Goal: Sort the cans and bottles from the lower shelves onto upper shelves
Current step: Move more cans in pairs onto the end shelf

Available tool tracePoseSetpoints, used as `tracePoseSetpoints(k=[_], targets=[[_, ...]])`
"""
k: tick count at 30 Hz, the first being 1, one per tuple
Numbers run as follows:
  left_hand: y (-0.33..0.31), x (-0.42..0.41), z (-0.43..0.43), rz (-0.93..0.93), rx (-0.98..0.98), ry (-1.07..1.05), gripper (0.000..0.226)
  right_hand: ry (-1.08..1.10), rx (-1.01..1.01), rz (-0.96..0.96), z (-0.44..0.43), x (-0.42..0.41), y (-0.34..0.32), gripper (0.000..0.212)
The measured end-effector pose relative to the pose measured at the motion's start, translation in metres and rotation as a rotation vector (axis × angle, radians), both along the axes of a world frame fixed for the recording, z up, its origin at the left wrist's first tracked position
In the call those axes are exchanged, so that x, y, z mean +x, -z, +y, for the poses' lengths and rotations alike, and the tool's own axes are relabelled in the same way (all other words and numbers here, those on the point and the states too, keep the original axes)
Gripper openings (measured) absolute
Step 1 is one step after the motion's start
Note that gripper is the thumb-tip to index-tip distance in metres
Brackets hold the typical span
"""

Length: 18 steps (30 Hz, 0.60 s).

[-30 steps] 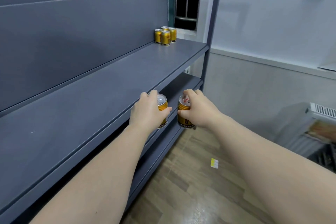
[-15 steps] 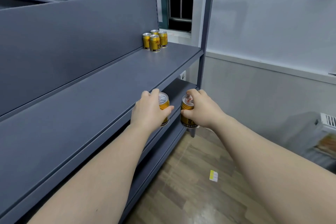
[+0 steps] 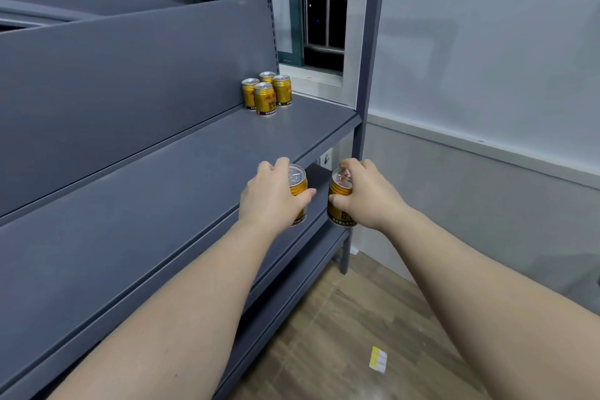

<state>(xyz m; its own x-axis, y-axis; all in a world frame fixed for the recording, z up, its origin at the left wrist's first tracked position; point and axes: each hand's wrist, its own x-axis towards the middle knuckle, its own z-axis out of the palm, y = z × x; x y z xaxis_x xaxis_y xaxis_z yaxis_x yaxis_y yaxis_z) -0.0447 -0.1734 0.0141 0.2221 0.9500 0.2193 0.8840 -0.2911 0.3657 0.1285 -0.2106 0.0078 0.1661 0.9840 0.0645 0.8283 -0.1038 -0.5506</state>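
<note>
Curling the left hand round one gold can and the right hand round a second can, the person holds both upright at the upper shelf front edge, seemingly to join the four-can cluster at twelve o'clock.
</note>
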Motion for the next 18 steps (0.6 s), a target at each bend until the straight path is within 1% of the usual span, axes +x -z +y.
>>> tracePoseSetpoints(k=[7,10,14,18], targets=[[-0.003,0.034,0.084,-0.010,0.012,-0.001,0.069,-0.005,0.018,-0.033,0.085,0.027,-0.005,0.065],[-0.007,0.039,0.125,-0.018,0.002,-0.013,0.069,-0.011,0.002,-0.053,0.125,0.036,-0.014,0.067],[-0.009,0.042,0.179,-0.046,-0.007,-0.046,0.070,-0.010,0.022,-0.030,0.178,0.042,-0.018,0.067],[-0.006,0.044,0.218,-0.062,-0.027,-0.079,0.072,-0.035,0.012,-0.045,0.221,0.044,-0.015,0.067]])
